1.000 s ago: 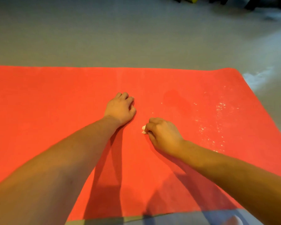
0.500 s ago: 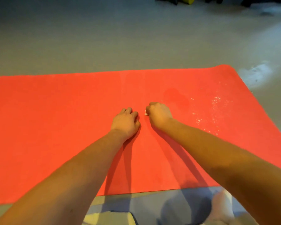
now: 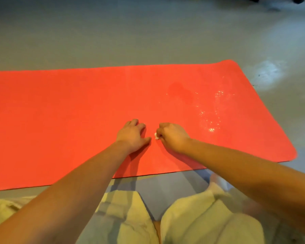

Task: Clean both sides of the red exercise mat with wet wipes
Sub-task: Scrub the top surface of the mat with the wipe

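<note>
Since the red exercise mat [image 3: 60, 111] lies lengthwise left-to-right on the floor [image 3: 148, 32], its glistening patch [image 3: 209, 110] sits nearer the right hand [image 3: 173, 136], balled round a wet wipe [image 3: 156, 136] mid-mat; left hand [image 3: 132, 136] rests loose-fingered just beside it.

Bare forearms enter from 7 and 4 o'clock, converging. The left grip [image 3: 132, 136] lies palm down, thumb out toward 3 o'clock. The right grip [image 3: 172, 137], just beside it at 3 o'clock, is fisted, pinching a white wipe [image 3: 156, 136].
</note>
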Demonstrator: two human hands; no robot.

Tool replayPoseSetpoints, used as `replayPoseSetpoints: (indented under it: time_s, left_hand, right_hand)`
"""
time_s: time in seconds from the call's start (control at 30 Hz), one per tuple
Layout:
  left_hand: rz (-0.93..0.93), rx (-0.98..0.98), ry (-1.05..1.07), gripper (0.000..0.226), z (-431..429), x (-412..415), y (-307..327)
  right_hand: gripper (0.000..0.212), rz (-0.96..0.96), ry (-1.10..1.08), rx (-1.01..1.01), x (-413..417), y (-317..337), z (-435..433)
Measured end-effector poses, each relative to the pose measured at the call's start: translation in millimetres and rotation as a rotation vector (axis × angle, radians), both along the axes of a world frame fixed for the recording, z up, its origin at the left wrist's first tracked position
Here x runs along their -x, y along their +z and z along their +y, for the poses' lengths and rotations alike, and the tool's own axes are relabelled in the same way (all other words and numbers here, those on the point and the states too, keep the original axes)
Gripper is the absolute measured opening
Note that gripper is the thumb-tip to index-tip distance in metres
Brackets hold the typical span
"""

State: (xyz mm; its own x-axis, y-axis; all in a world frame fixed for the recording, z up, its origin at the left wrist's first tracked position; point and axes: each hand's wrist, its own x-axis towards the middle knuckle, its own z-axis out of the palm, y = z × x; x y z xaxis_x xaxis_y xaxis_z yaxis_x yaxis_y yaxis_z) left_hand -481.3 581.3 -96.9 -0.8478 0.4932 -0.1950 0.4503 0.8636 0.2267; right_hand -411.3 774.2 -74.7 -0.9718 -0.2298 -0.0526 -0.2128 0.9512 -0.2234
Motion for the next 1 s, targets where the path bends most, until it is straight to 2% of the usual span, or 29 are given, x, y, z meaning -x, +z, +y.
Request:
replayPoseSetpoints:
  time_s: [0.1,0.17,0.33,0.4,0.53,0.63,0.73,0.8,0.9,1.0]
  left_hand:
    - [-0.072,-0.003,0.01,0.077,-3.3,-6.5,5.3]
    - [-0.104,0.017,0.015,0.077,-1.5,-4.4,13.0]
    - [-0.096,0.069,0.048,0.074,13.3,-0.1,23.3]
    - [-0.092,0.077,0.063,0.076,19.8,0.2,23.1]
    - [-0.108,0.09,0.088,0.083,27.2,1.0,21.6]
    - [-0.117,0.088,0.084,0.094,27.3,3.3,20.1]
    - [-0.138,0.106,0.051,0.108,27.5,7.9,21.2]
    - [-0.158,0.133,0.031,0.116,27.7,13.9,22.1]
    - [-0.182,0.185,-0.008,0.124,26.3,24.3,24.7]
    - [-0.185,0.197,-0.03,0.124,29.1,31.7,28.8]
  right_hand:
    - [0.02,-0.014,-0.063,-0.049,13.2,0.9,-4.7]
    - [0.017,-0.014,-0.032,-0.082,0.7,2.3,-8.5]
    - [0.004,-0.045,0.274,-0.071,-81.3,-6.2,-6.5]
    - [0.008,-0.084,0.329,-0.054,-97.2,-8.3,-3.1]
    - [0.014,-0.084,0.192,0.038,-65.2,-2.7,0.3]
    - [0.015,-0.037,0.07,0.027,-35.8,-3.5,2.8]
    - [0.016,-0.023,0.055,-0.008,-32.0,-4.5,1.9]
    - [0.016,-0.031,0.102,-0.021,-44.3,-4.5,2.0]
    - [0.011,-0.061,0.284,-0.022,-73.8,-9.1,6.1]
    - [0.003,-0.046,0.432,-0.065,-86.4,-11.9,11.9]
